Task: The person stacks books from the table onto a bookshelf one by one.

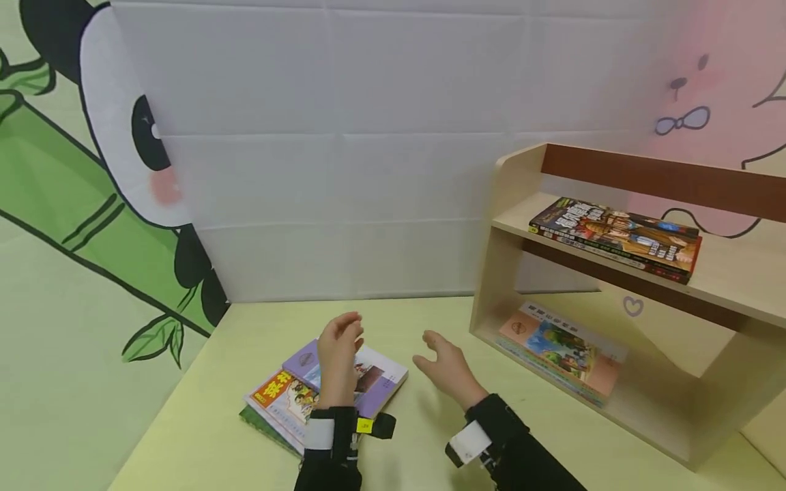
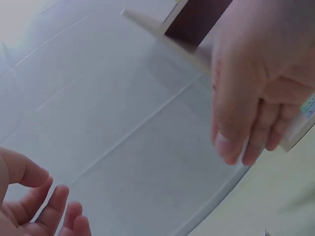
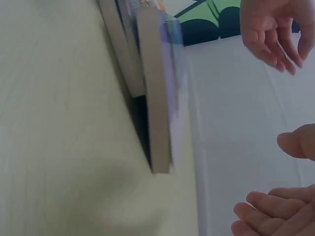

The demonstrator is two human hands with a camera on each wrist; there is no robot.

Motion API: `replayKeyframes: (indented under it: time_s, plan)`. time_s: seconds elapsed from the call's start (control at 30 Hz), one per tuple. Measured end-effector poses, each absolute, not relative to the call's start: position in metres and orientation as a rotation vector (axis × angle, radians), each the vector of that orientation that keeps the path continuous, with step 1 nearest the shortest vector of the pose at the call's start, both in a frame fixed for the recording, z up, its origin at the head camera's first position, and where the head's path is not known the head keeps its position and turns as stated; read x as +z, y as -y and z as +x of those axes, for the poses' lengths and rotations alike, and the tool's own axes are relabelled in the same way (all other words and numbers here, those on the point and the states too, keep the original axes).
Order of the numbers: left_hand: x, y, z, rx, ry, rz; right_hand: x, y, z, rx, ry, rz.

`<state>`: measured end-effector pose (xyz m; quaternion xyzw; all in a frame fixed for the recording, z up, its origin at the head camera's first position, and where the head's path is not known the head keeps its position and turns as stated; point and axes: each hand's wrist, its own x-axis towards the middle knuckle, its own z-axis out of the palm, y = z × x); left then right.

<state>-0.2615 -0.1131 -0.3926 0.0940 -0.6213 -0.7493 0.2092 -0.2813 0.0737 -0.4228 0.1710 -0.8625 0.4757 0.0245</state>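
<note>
My left hand [image 1: 338, 361] hovers over a small pile of books, fingers loosely bent and nothing in them. On top of that pile lies a purple-and-white book [image 1: 388, 377], partly hidden by this hand. Under it are a book with a red and yellow title [image 1: 284, 397] and a green one [image 1: 263, 425] whose edge peeks out. My right hand [image 1: 453, 369] is held in the air between the pile and the shelf, empty, thumb apart from the fingers. The right wrist view shows the pile's thick page edges [image 3: 156, 98], with both hands apart from it.
A two-tier wooden shelf [image 1: 500, 273] stands at the right. Dark-covered comic books [image 1: 614, 235] lie flat on its upper board, and picture-covered books [image 1: 559, 348] lie on the lower one. Behind the pale yellow table [image 1: 202, 423] hangs a white sheet [image 1: 405, 170].
</note>
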Motion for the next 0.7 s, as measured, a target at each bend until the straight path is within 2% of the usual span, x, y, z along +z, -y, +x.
replayKeyframes:
  time_s: [0.23, 0.53, 0.7]
  plan:
    - [-0.422, 0.14, -0.236, -2.008, 1.468, 0.594, -0.447, -0.038, -0.295, 1.709, 2.776, 0.542]
    - [-0.432, 0.13, -0.22, -2.214, 1.265, 0.714, -0.453, -0.017, -0.301, 1.492, 2.878, 0.53]
    - [-0.428, 0.124, -0.22, -2.416, 0.981, 0.646, -0.448, -0.016, -0.299, 1.468, 2.901, 0.471]
